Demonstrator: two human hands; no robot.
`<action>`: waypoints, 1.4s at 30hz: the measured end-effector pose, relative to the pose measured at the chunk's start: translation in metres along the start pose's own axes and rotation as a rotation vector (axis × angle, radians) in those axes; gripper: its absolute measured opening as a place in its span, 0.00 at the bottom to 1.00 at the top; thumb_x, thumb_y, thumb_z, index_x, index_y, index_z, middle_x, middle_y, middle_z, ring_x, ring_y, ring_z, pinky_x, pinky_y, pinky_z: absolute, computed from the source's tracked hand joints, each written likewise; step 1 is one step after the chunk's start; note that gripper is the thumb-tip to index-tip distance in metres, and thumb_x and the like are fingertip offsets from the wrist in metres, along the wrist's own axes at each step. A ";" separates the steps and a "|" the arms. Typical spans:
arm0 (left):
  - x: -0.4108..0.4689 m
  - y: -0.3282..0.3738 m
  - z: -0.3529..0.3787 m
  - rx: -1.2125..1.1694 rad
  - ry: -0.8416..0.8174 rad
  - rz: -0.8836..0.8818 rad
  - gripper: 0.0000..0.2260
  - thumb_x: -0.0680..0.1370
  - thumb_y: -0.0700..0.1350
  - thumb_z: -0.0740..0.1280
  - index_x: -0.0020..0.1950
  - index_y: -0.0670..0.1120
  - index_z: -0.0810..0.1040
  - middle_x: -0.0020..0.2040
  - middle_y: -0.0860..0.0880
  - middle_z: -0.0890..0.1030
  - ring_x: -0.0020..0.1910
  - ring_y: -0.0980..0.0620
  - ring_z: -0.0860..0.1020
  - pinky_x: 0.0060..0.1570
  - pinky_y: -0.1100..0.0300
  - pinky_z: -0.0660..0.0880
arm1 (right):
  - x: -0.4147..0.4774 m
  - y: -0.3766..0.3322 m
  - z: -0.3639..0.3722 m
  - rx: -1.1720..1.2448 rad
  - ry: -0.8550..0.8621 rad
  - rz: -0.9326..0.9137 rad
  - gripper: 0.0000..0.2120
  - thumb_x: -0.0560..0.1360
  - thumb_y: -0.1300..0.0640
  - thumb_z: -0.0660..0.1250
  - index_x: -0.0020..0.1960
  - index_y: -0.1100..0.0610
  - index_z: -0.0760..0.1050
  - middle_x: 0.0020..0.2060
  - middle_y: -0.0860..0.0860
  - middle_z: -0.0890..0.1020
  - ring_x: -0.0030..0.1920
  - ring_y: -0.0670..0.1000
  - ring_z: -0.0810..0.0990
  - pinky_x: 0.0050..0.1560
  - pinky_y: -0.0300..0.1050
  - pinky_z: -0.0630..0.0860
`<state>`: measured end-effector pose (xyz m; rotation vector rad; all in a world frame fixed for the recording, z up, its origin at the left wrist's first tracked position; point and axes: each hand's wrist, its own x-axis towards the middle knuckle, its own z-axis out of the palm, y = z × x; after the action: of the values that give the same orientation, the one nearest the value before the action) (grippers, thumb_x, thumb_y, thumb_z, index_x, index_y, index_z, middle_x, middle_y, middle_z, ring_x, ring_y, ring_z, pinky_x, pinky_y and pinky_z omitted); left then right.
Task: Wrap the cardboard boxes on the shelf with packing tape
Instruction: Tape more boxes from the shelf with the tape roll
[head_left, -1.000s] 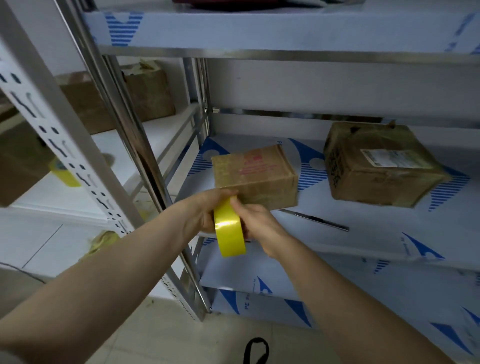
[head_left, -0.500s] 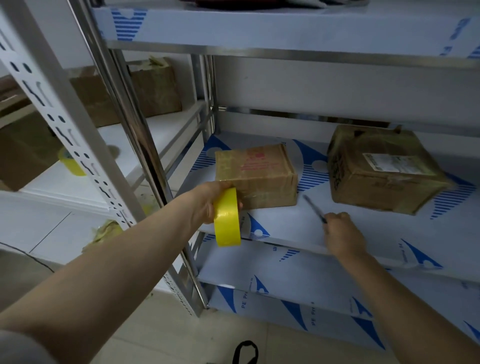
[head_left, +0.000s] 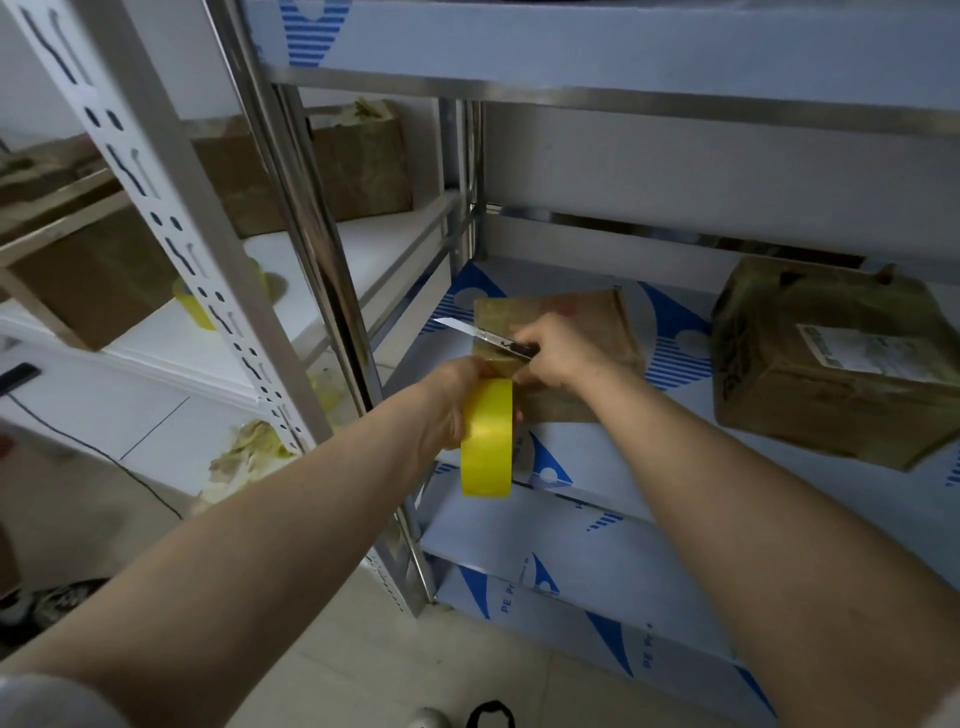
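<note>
**Item 1, small cardboard box** (head_left: 592, 312): I log it lying flat and closed near the front left corner of the shelf (head_left: 623, 457), so its contents are unseen. Bare shelf surface runs from its right side to item 2.

**Item 2, larger cardboard box** (head_left: 831, 364): well to the right of the small box and apart from it. It is closed, with a white label on top.

**Item 3, left hand** (head_left: 452, 400): just in front of the small box, fingers curled round the yellow tape roll (head_left: 488, 436). The roll stands on edge and hangs below the shelf's front edge.

**Item 4, right hand** (head_left: 556, 358): over the small box's near top edge, gripping a utility knife (head_left: 483, 335). The blade points left past the box's left edge, above the left hand.

**Item 5, steel upright** (head_left: 322, 260): close to the left of the small box, so I note little room on that side.

**Item 6, neighbouring rack** (head_left: 363, 244): further left of the small box. It carries a second yellow roll (head_left: 195, 306) and brown boxes (head_left: 358, 161).

**Item 7, crumpled tape scraps** (head_left: 249, 447): on the floor, down and left of the small box.
</note>
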<state>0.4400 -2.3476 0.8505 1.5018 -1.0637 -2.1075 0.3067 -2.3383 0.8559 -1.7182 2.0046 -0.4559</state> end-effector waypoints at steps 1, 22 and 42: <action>0.001 0.001 0.001 -0.002 -0.002 0.001 0.08 0.80 0.46 0.62 0.46 0.42 0.75 0.35 0.42 0.78 0.27 0.46 0.77 0.25 0.60 0.78 | 0.002 0.002 0.002 -0.016 0.011 -0.007 0.16 0.73 0.61 0.71 0.60 0.56 0.78 0.61 0.55 0.79 0.60 0.56 0.77 0.62 0.53 0.73; -0.018 -0.023 0.002 -0.026 -0.008 -0.153 0.17 0.83 0.47 0.56 0.41 0.37 0.72 0.30 0.41 0.77 0.20 0.47 0.77 0.23 0.56 0.76 | -0.036 -0.014 -0.034 0.315 0.103 -0.093 0.16 0.80 0.47 0.58 0.65 0.49 0.74 0.44 0.48 0.82 0.44 0.51 0.79 0.42 0.43 0.74; -0.014 -0.020 0.004 0.039 0.008 -0.061 0.14 0.83 0.47 0.55 0.48 0.38 0.73 0.33 0.40 0.78 0.24 0.46 0.78 0.27 0.56 0.78 | -0.051 0.018 -0.004 -0.875 -0.083 -0.099 0.07 0.77 0.59 0.60 0.48 0.55 0.76 0.40 0.51 0.76 0.41 0.53 0.76 0.39 0.46 0.73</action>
<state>0.4442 -2.3232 0.8456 1.5781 -1.0755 -2.1314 0.2949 -2.2850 0.8562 -2.2594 2.2167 0.5558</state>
